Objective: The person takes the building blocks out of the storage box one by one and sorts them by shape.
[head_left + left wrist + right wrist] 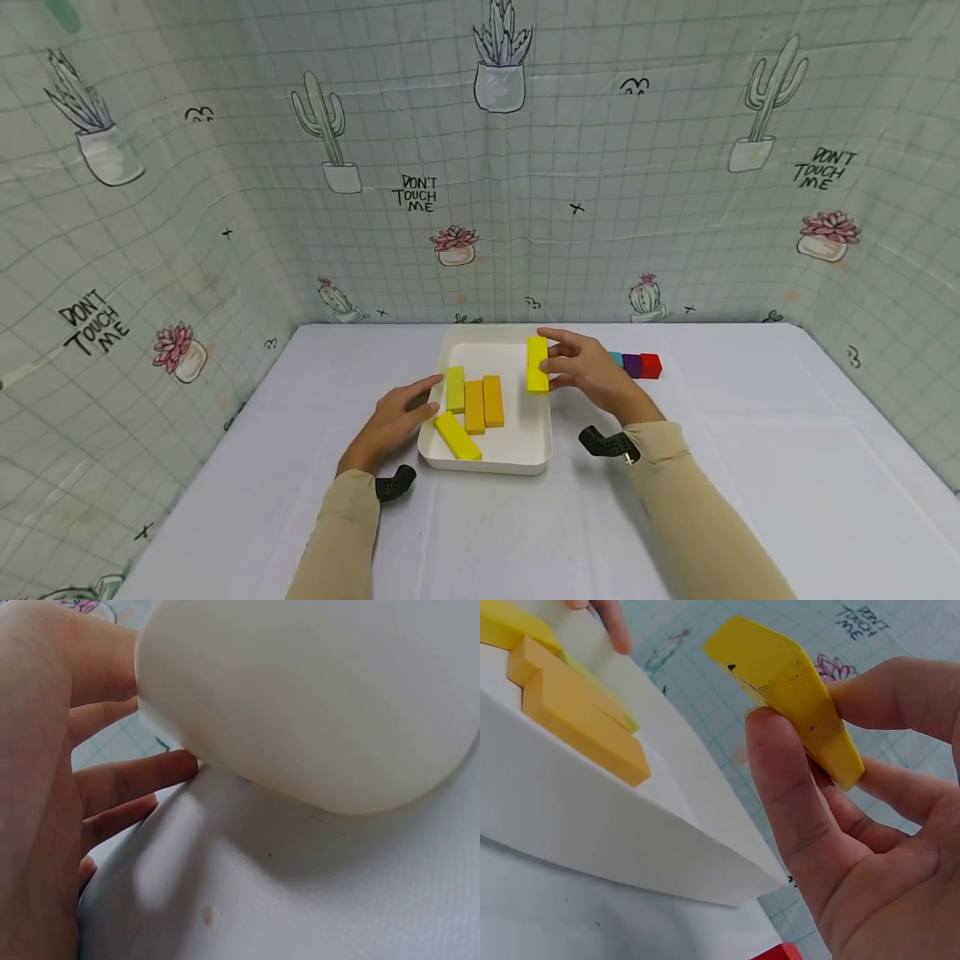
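My right hand (592, 371) pinches a bright yellow block (537, 367) between thumb and fingers, above the right side of a white tray (517, 450). In the right wrist view this block (795, 690) is tilted and has small dark marks on it. My left hand (393, 421) holds the tray's left wall; in the left wrist view the thumb passes behind the wall while a fingertip (184, 761) touches its outside. Inside the tray lie a yellow-green block (455, 389), two orange blocks (474, 408) side by side and a slanted yellow block (457, 436).
To the right of the tray, partly behind my right hand, a teal block (617, 358), a purple block (632, 365) and a red block (651, 367) stand in a row. The white-covered table (495, 533) meets a cactus-print cloth (570, 250) at the back and sides.
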Motion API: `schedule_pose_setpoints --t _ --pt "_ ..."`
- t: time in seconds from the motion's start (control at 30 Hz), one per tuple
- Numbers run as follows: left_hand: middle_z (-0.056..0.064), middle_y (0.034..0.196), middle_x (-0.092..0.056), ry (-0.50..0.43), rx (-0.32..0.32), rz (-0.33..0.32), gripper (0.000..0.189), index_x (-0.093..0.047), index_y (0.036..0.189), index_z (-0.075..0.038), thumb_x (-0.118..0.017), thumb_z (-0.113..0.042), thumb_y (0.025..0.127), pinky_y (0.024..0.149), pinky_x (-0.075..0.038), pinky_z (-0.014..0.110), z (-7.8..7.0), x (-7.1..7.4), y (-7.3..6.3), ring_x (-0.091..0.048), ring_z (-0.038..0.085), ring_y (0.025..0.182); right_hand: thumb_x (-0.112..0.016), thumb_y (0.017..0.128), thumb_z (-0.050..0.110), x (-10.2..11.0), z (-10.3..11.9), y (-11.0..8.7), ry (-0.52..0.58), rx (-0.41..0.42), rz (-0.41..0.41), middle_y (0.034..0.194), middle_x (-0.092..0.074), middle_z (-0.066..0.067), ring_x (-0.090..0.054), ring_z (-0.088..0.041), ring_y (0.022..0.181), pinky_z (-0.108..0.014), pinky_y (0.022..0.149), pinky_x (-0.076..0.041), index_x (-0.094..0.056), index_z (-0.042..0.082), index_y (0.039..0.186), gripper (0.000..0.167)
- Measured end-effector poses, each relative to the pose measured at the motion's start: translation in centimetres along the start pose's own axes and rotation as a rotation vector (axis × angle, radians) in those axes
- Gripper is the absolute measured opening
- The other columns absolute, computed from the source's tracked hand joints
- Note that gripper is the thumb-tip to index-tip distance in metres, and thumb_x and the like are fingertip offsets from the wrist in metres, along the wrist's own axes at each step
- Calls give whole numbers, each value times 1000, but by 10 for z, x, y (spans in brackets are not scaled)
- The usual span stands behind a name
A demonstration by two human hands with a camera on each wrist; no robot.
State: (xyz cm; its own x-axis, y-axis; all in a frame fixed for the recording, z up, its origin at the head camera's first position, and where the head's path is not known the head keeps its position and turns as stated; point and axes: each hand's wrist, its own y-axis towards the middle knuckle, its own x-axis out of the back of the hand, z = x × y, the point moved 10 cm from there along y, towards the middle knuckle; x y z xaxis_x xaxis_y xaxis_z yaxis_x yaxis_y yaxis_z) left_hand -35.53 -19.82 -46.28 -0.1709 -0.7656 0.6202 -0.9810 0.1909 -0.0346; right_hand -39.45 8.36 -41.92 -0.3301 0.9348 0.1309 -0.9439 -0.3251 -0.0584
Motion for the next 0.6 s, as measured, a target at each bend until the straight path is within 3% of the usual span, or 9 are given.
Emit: schedule_pose_setpoints --t 0.6 --pt "5 153 -46 -3 37 7 55 -46 151 -34 -60 -36 98 116 -20 64 5 -3 2 -32 34 145 -66 91 2 24 -9 -17 30 -16 -60 121 -51 -21 -58 -32 101 -38 82 -60 -39 5 153 68"
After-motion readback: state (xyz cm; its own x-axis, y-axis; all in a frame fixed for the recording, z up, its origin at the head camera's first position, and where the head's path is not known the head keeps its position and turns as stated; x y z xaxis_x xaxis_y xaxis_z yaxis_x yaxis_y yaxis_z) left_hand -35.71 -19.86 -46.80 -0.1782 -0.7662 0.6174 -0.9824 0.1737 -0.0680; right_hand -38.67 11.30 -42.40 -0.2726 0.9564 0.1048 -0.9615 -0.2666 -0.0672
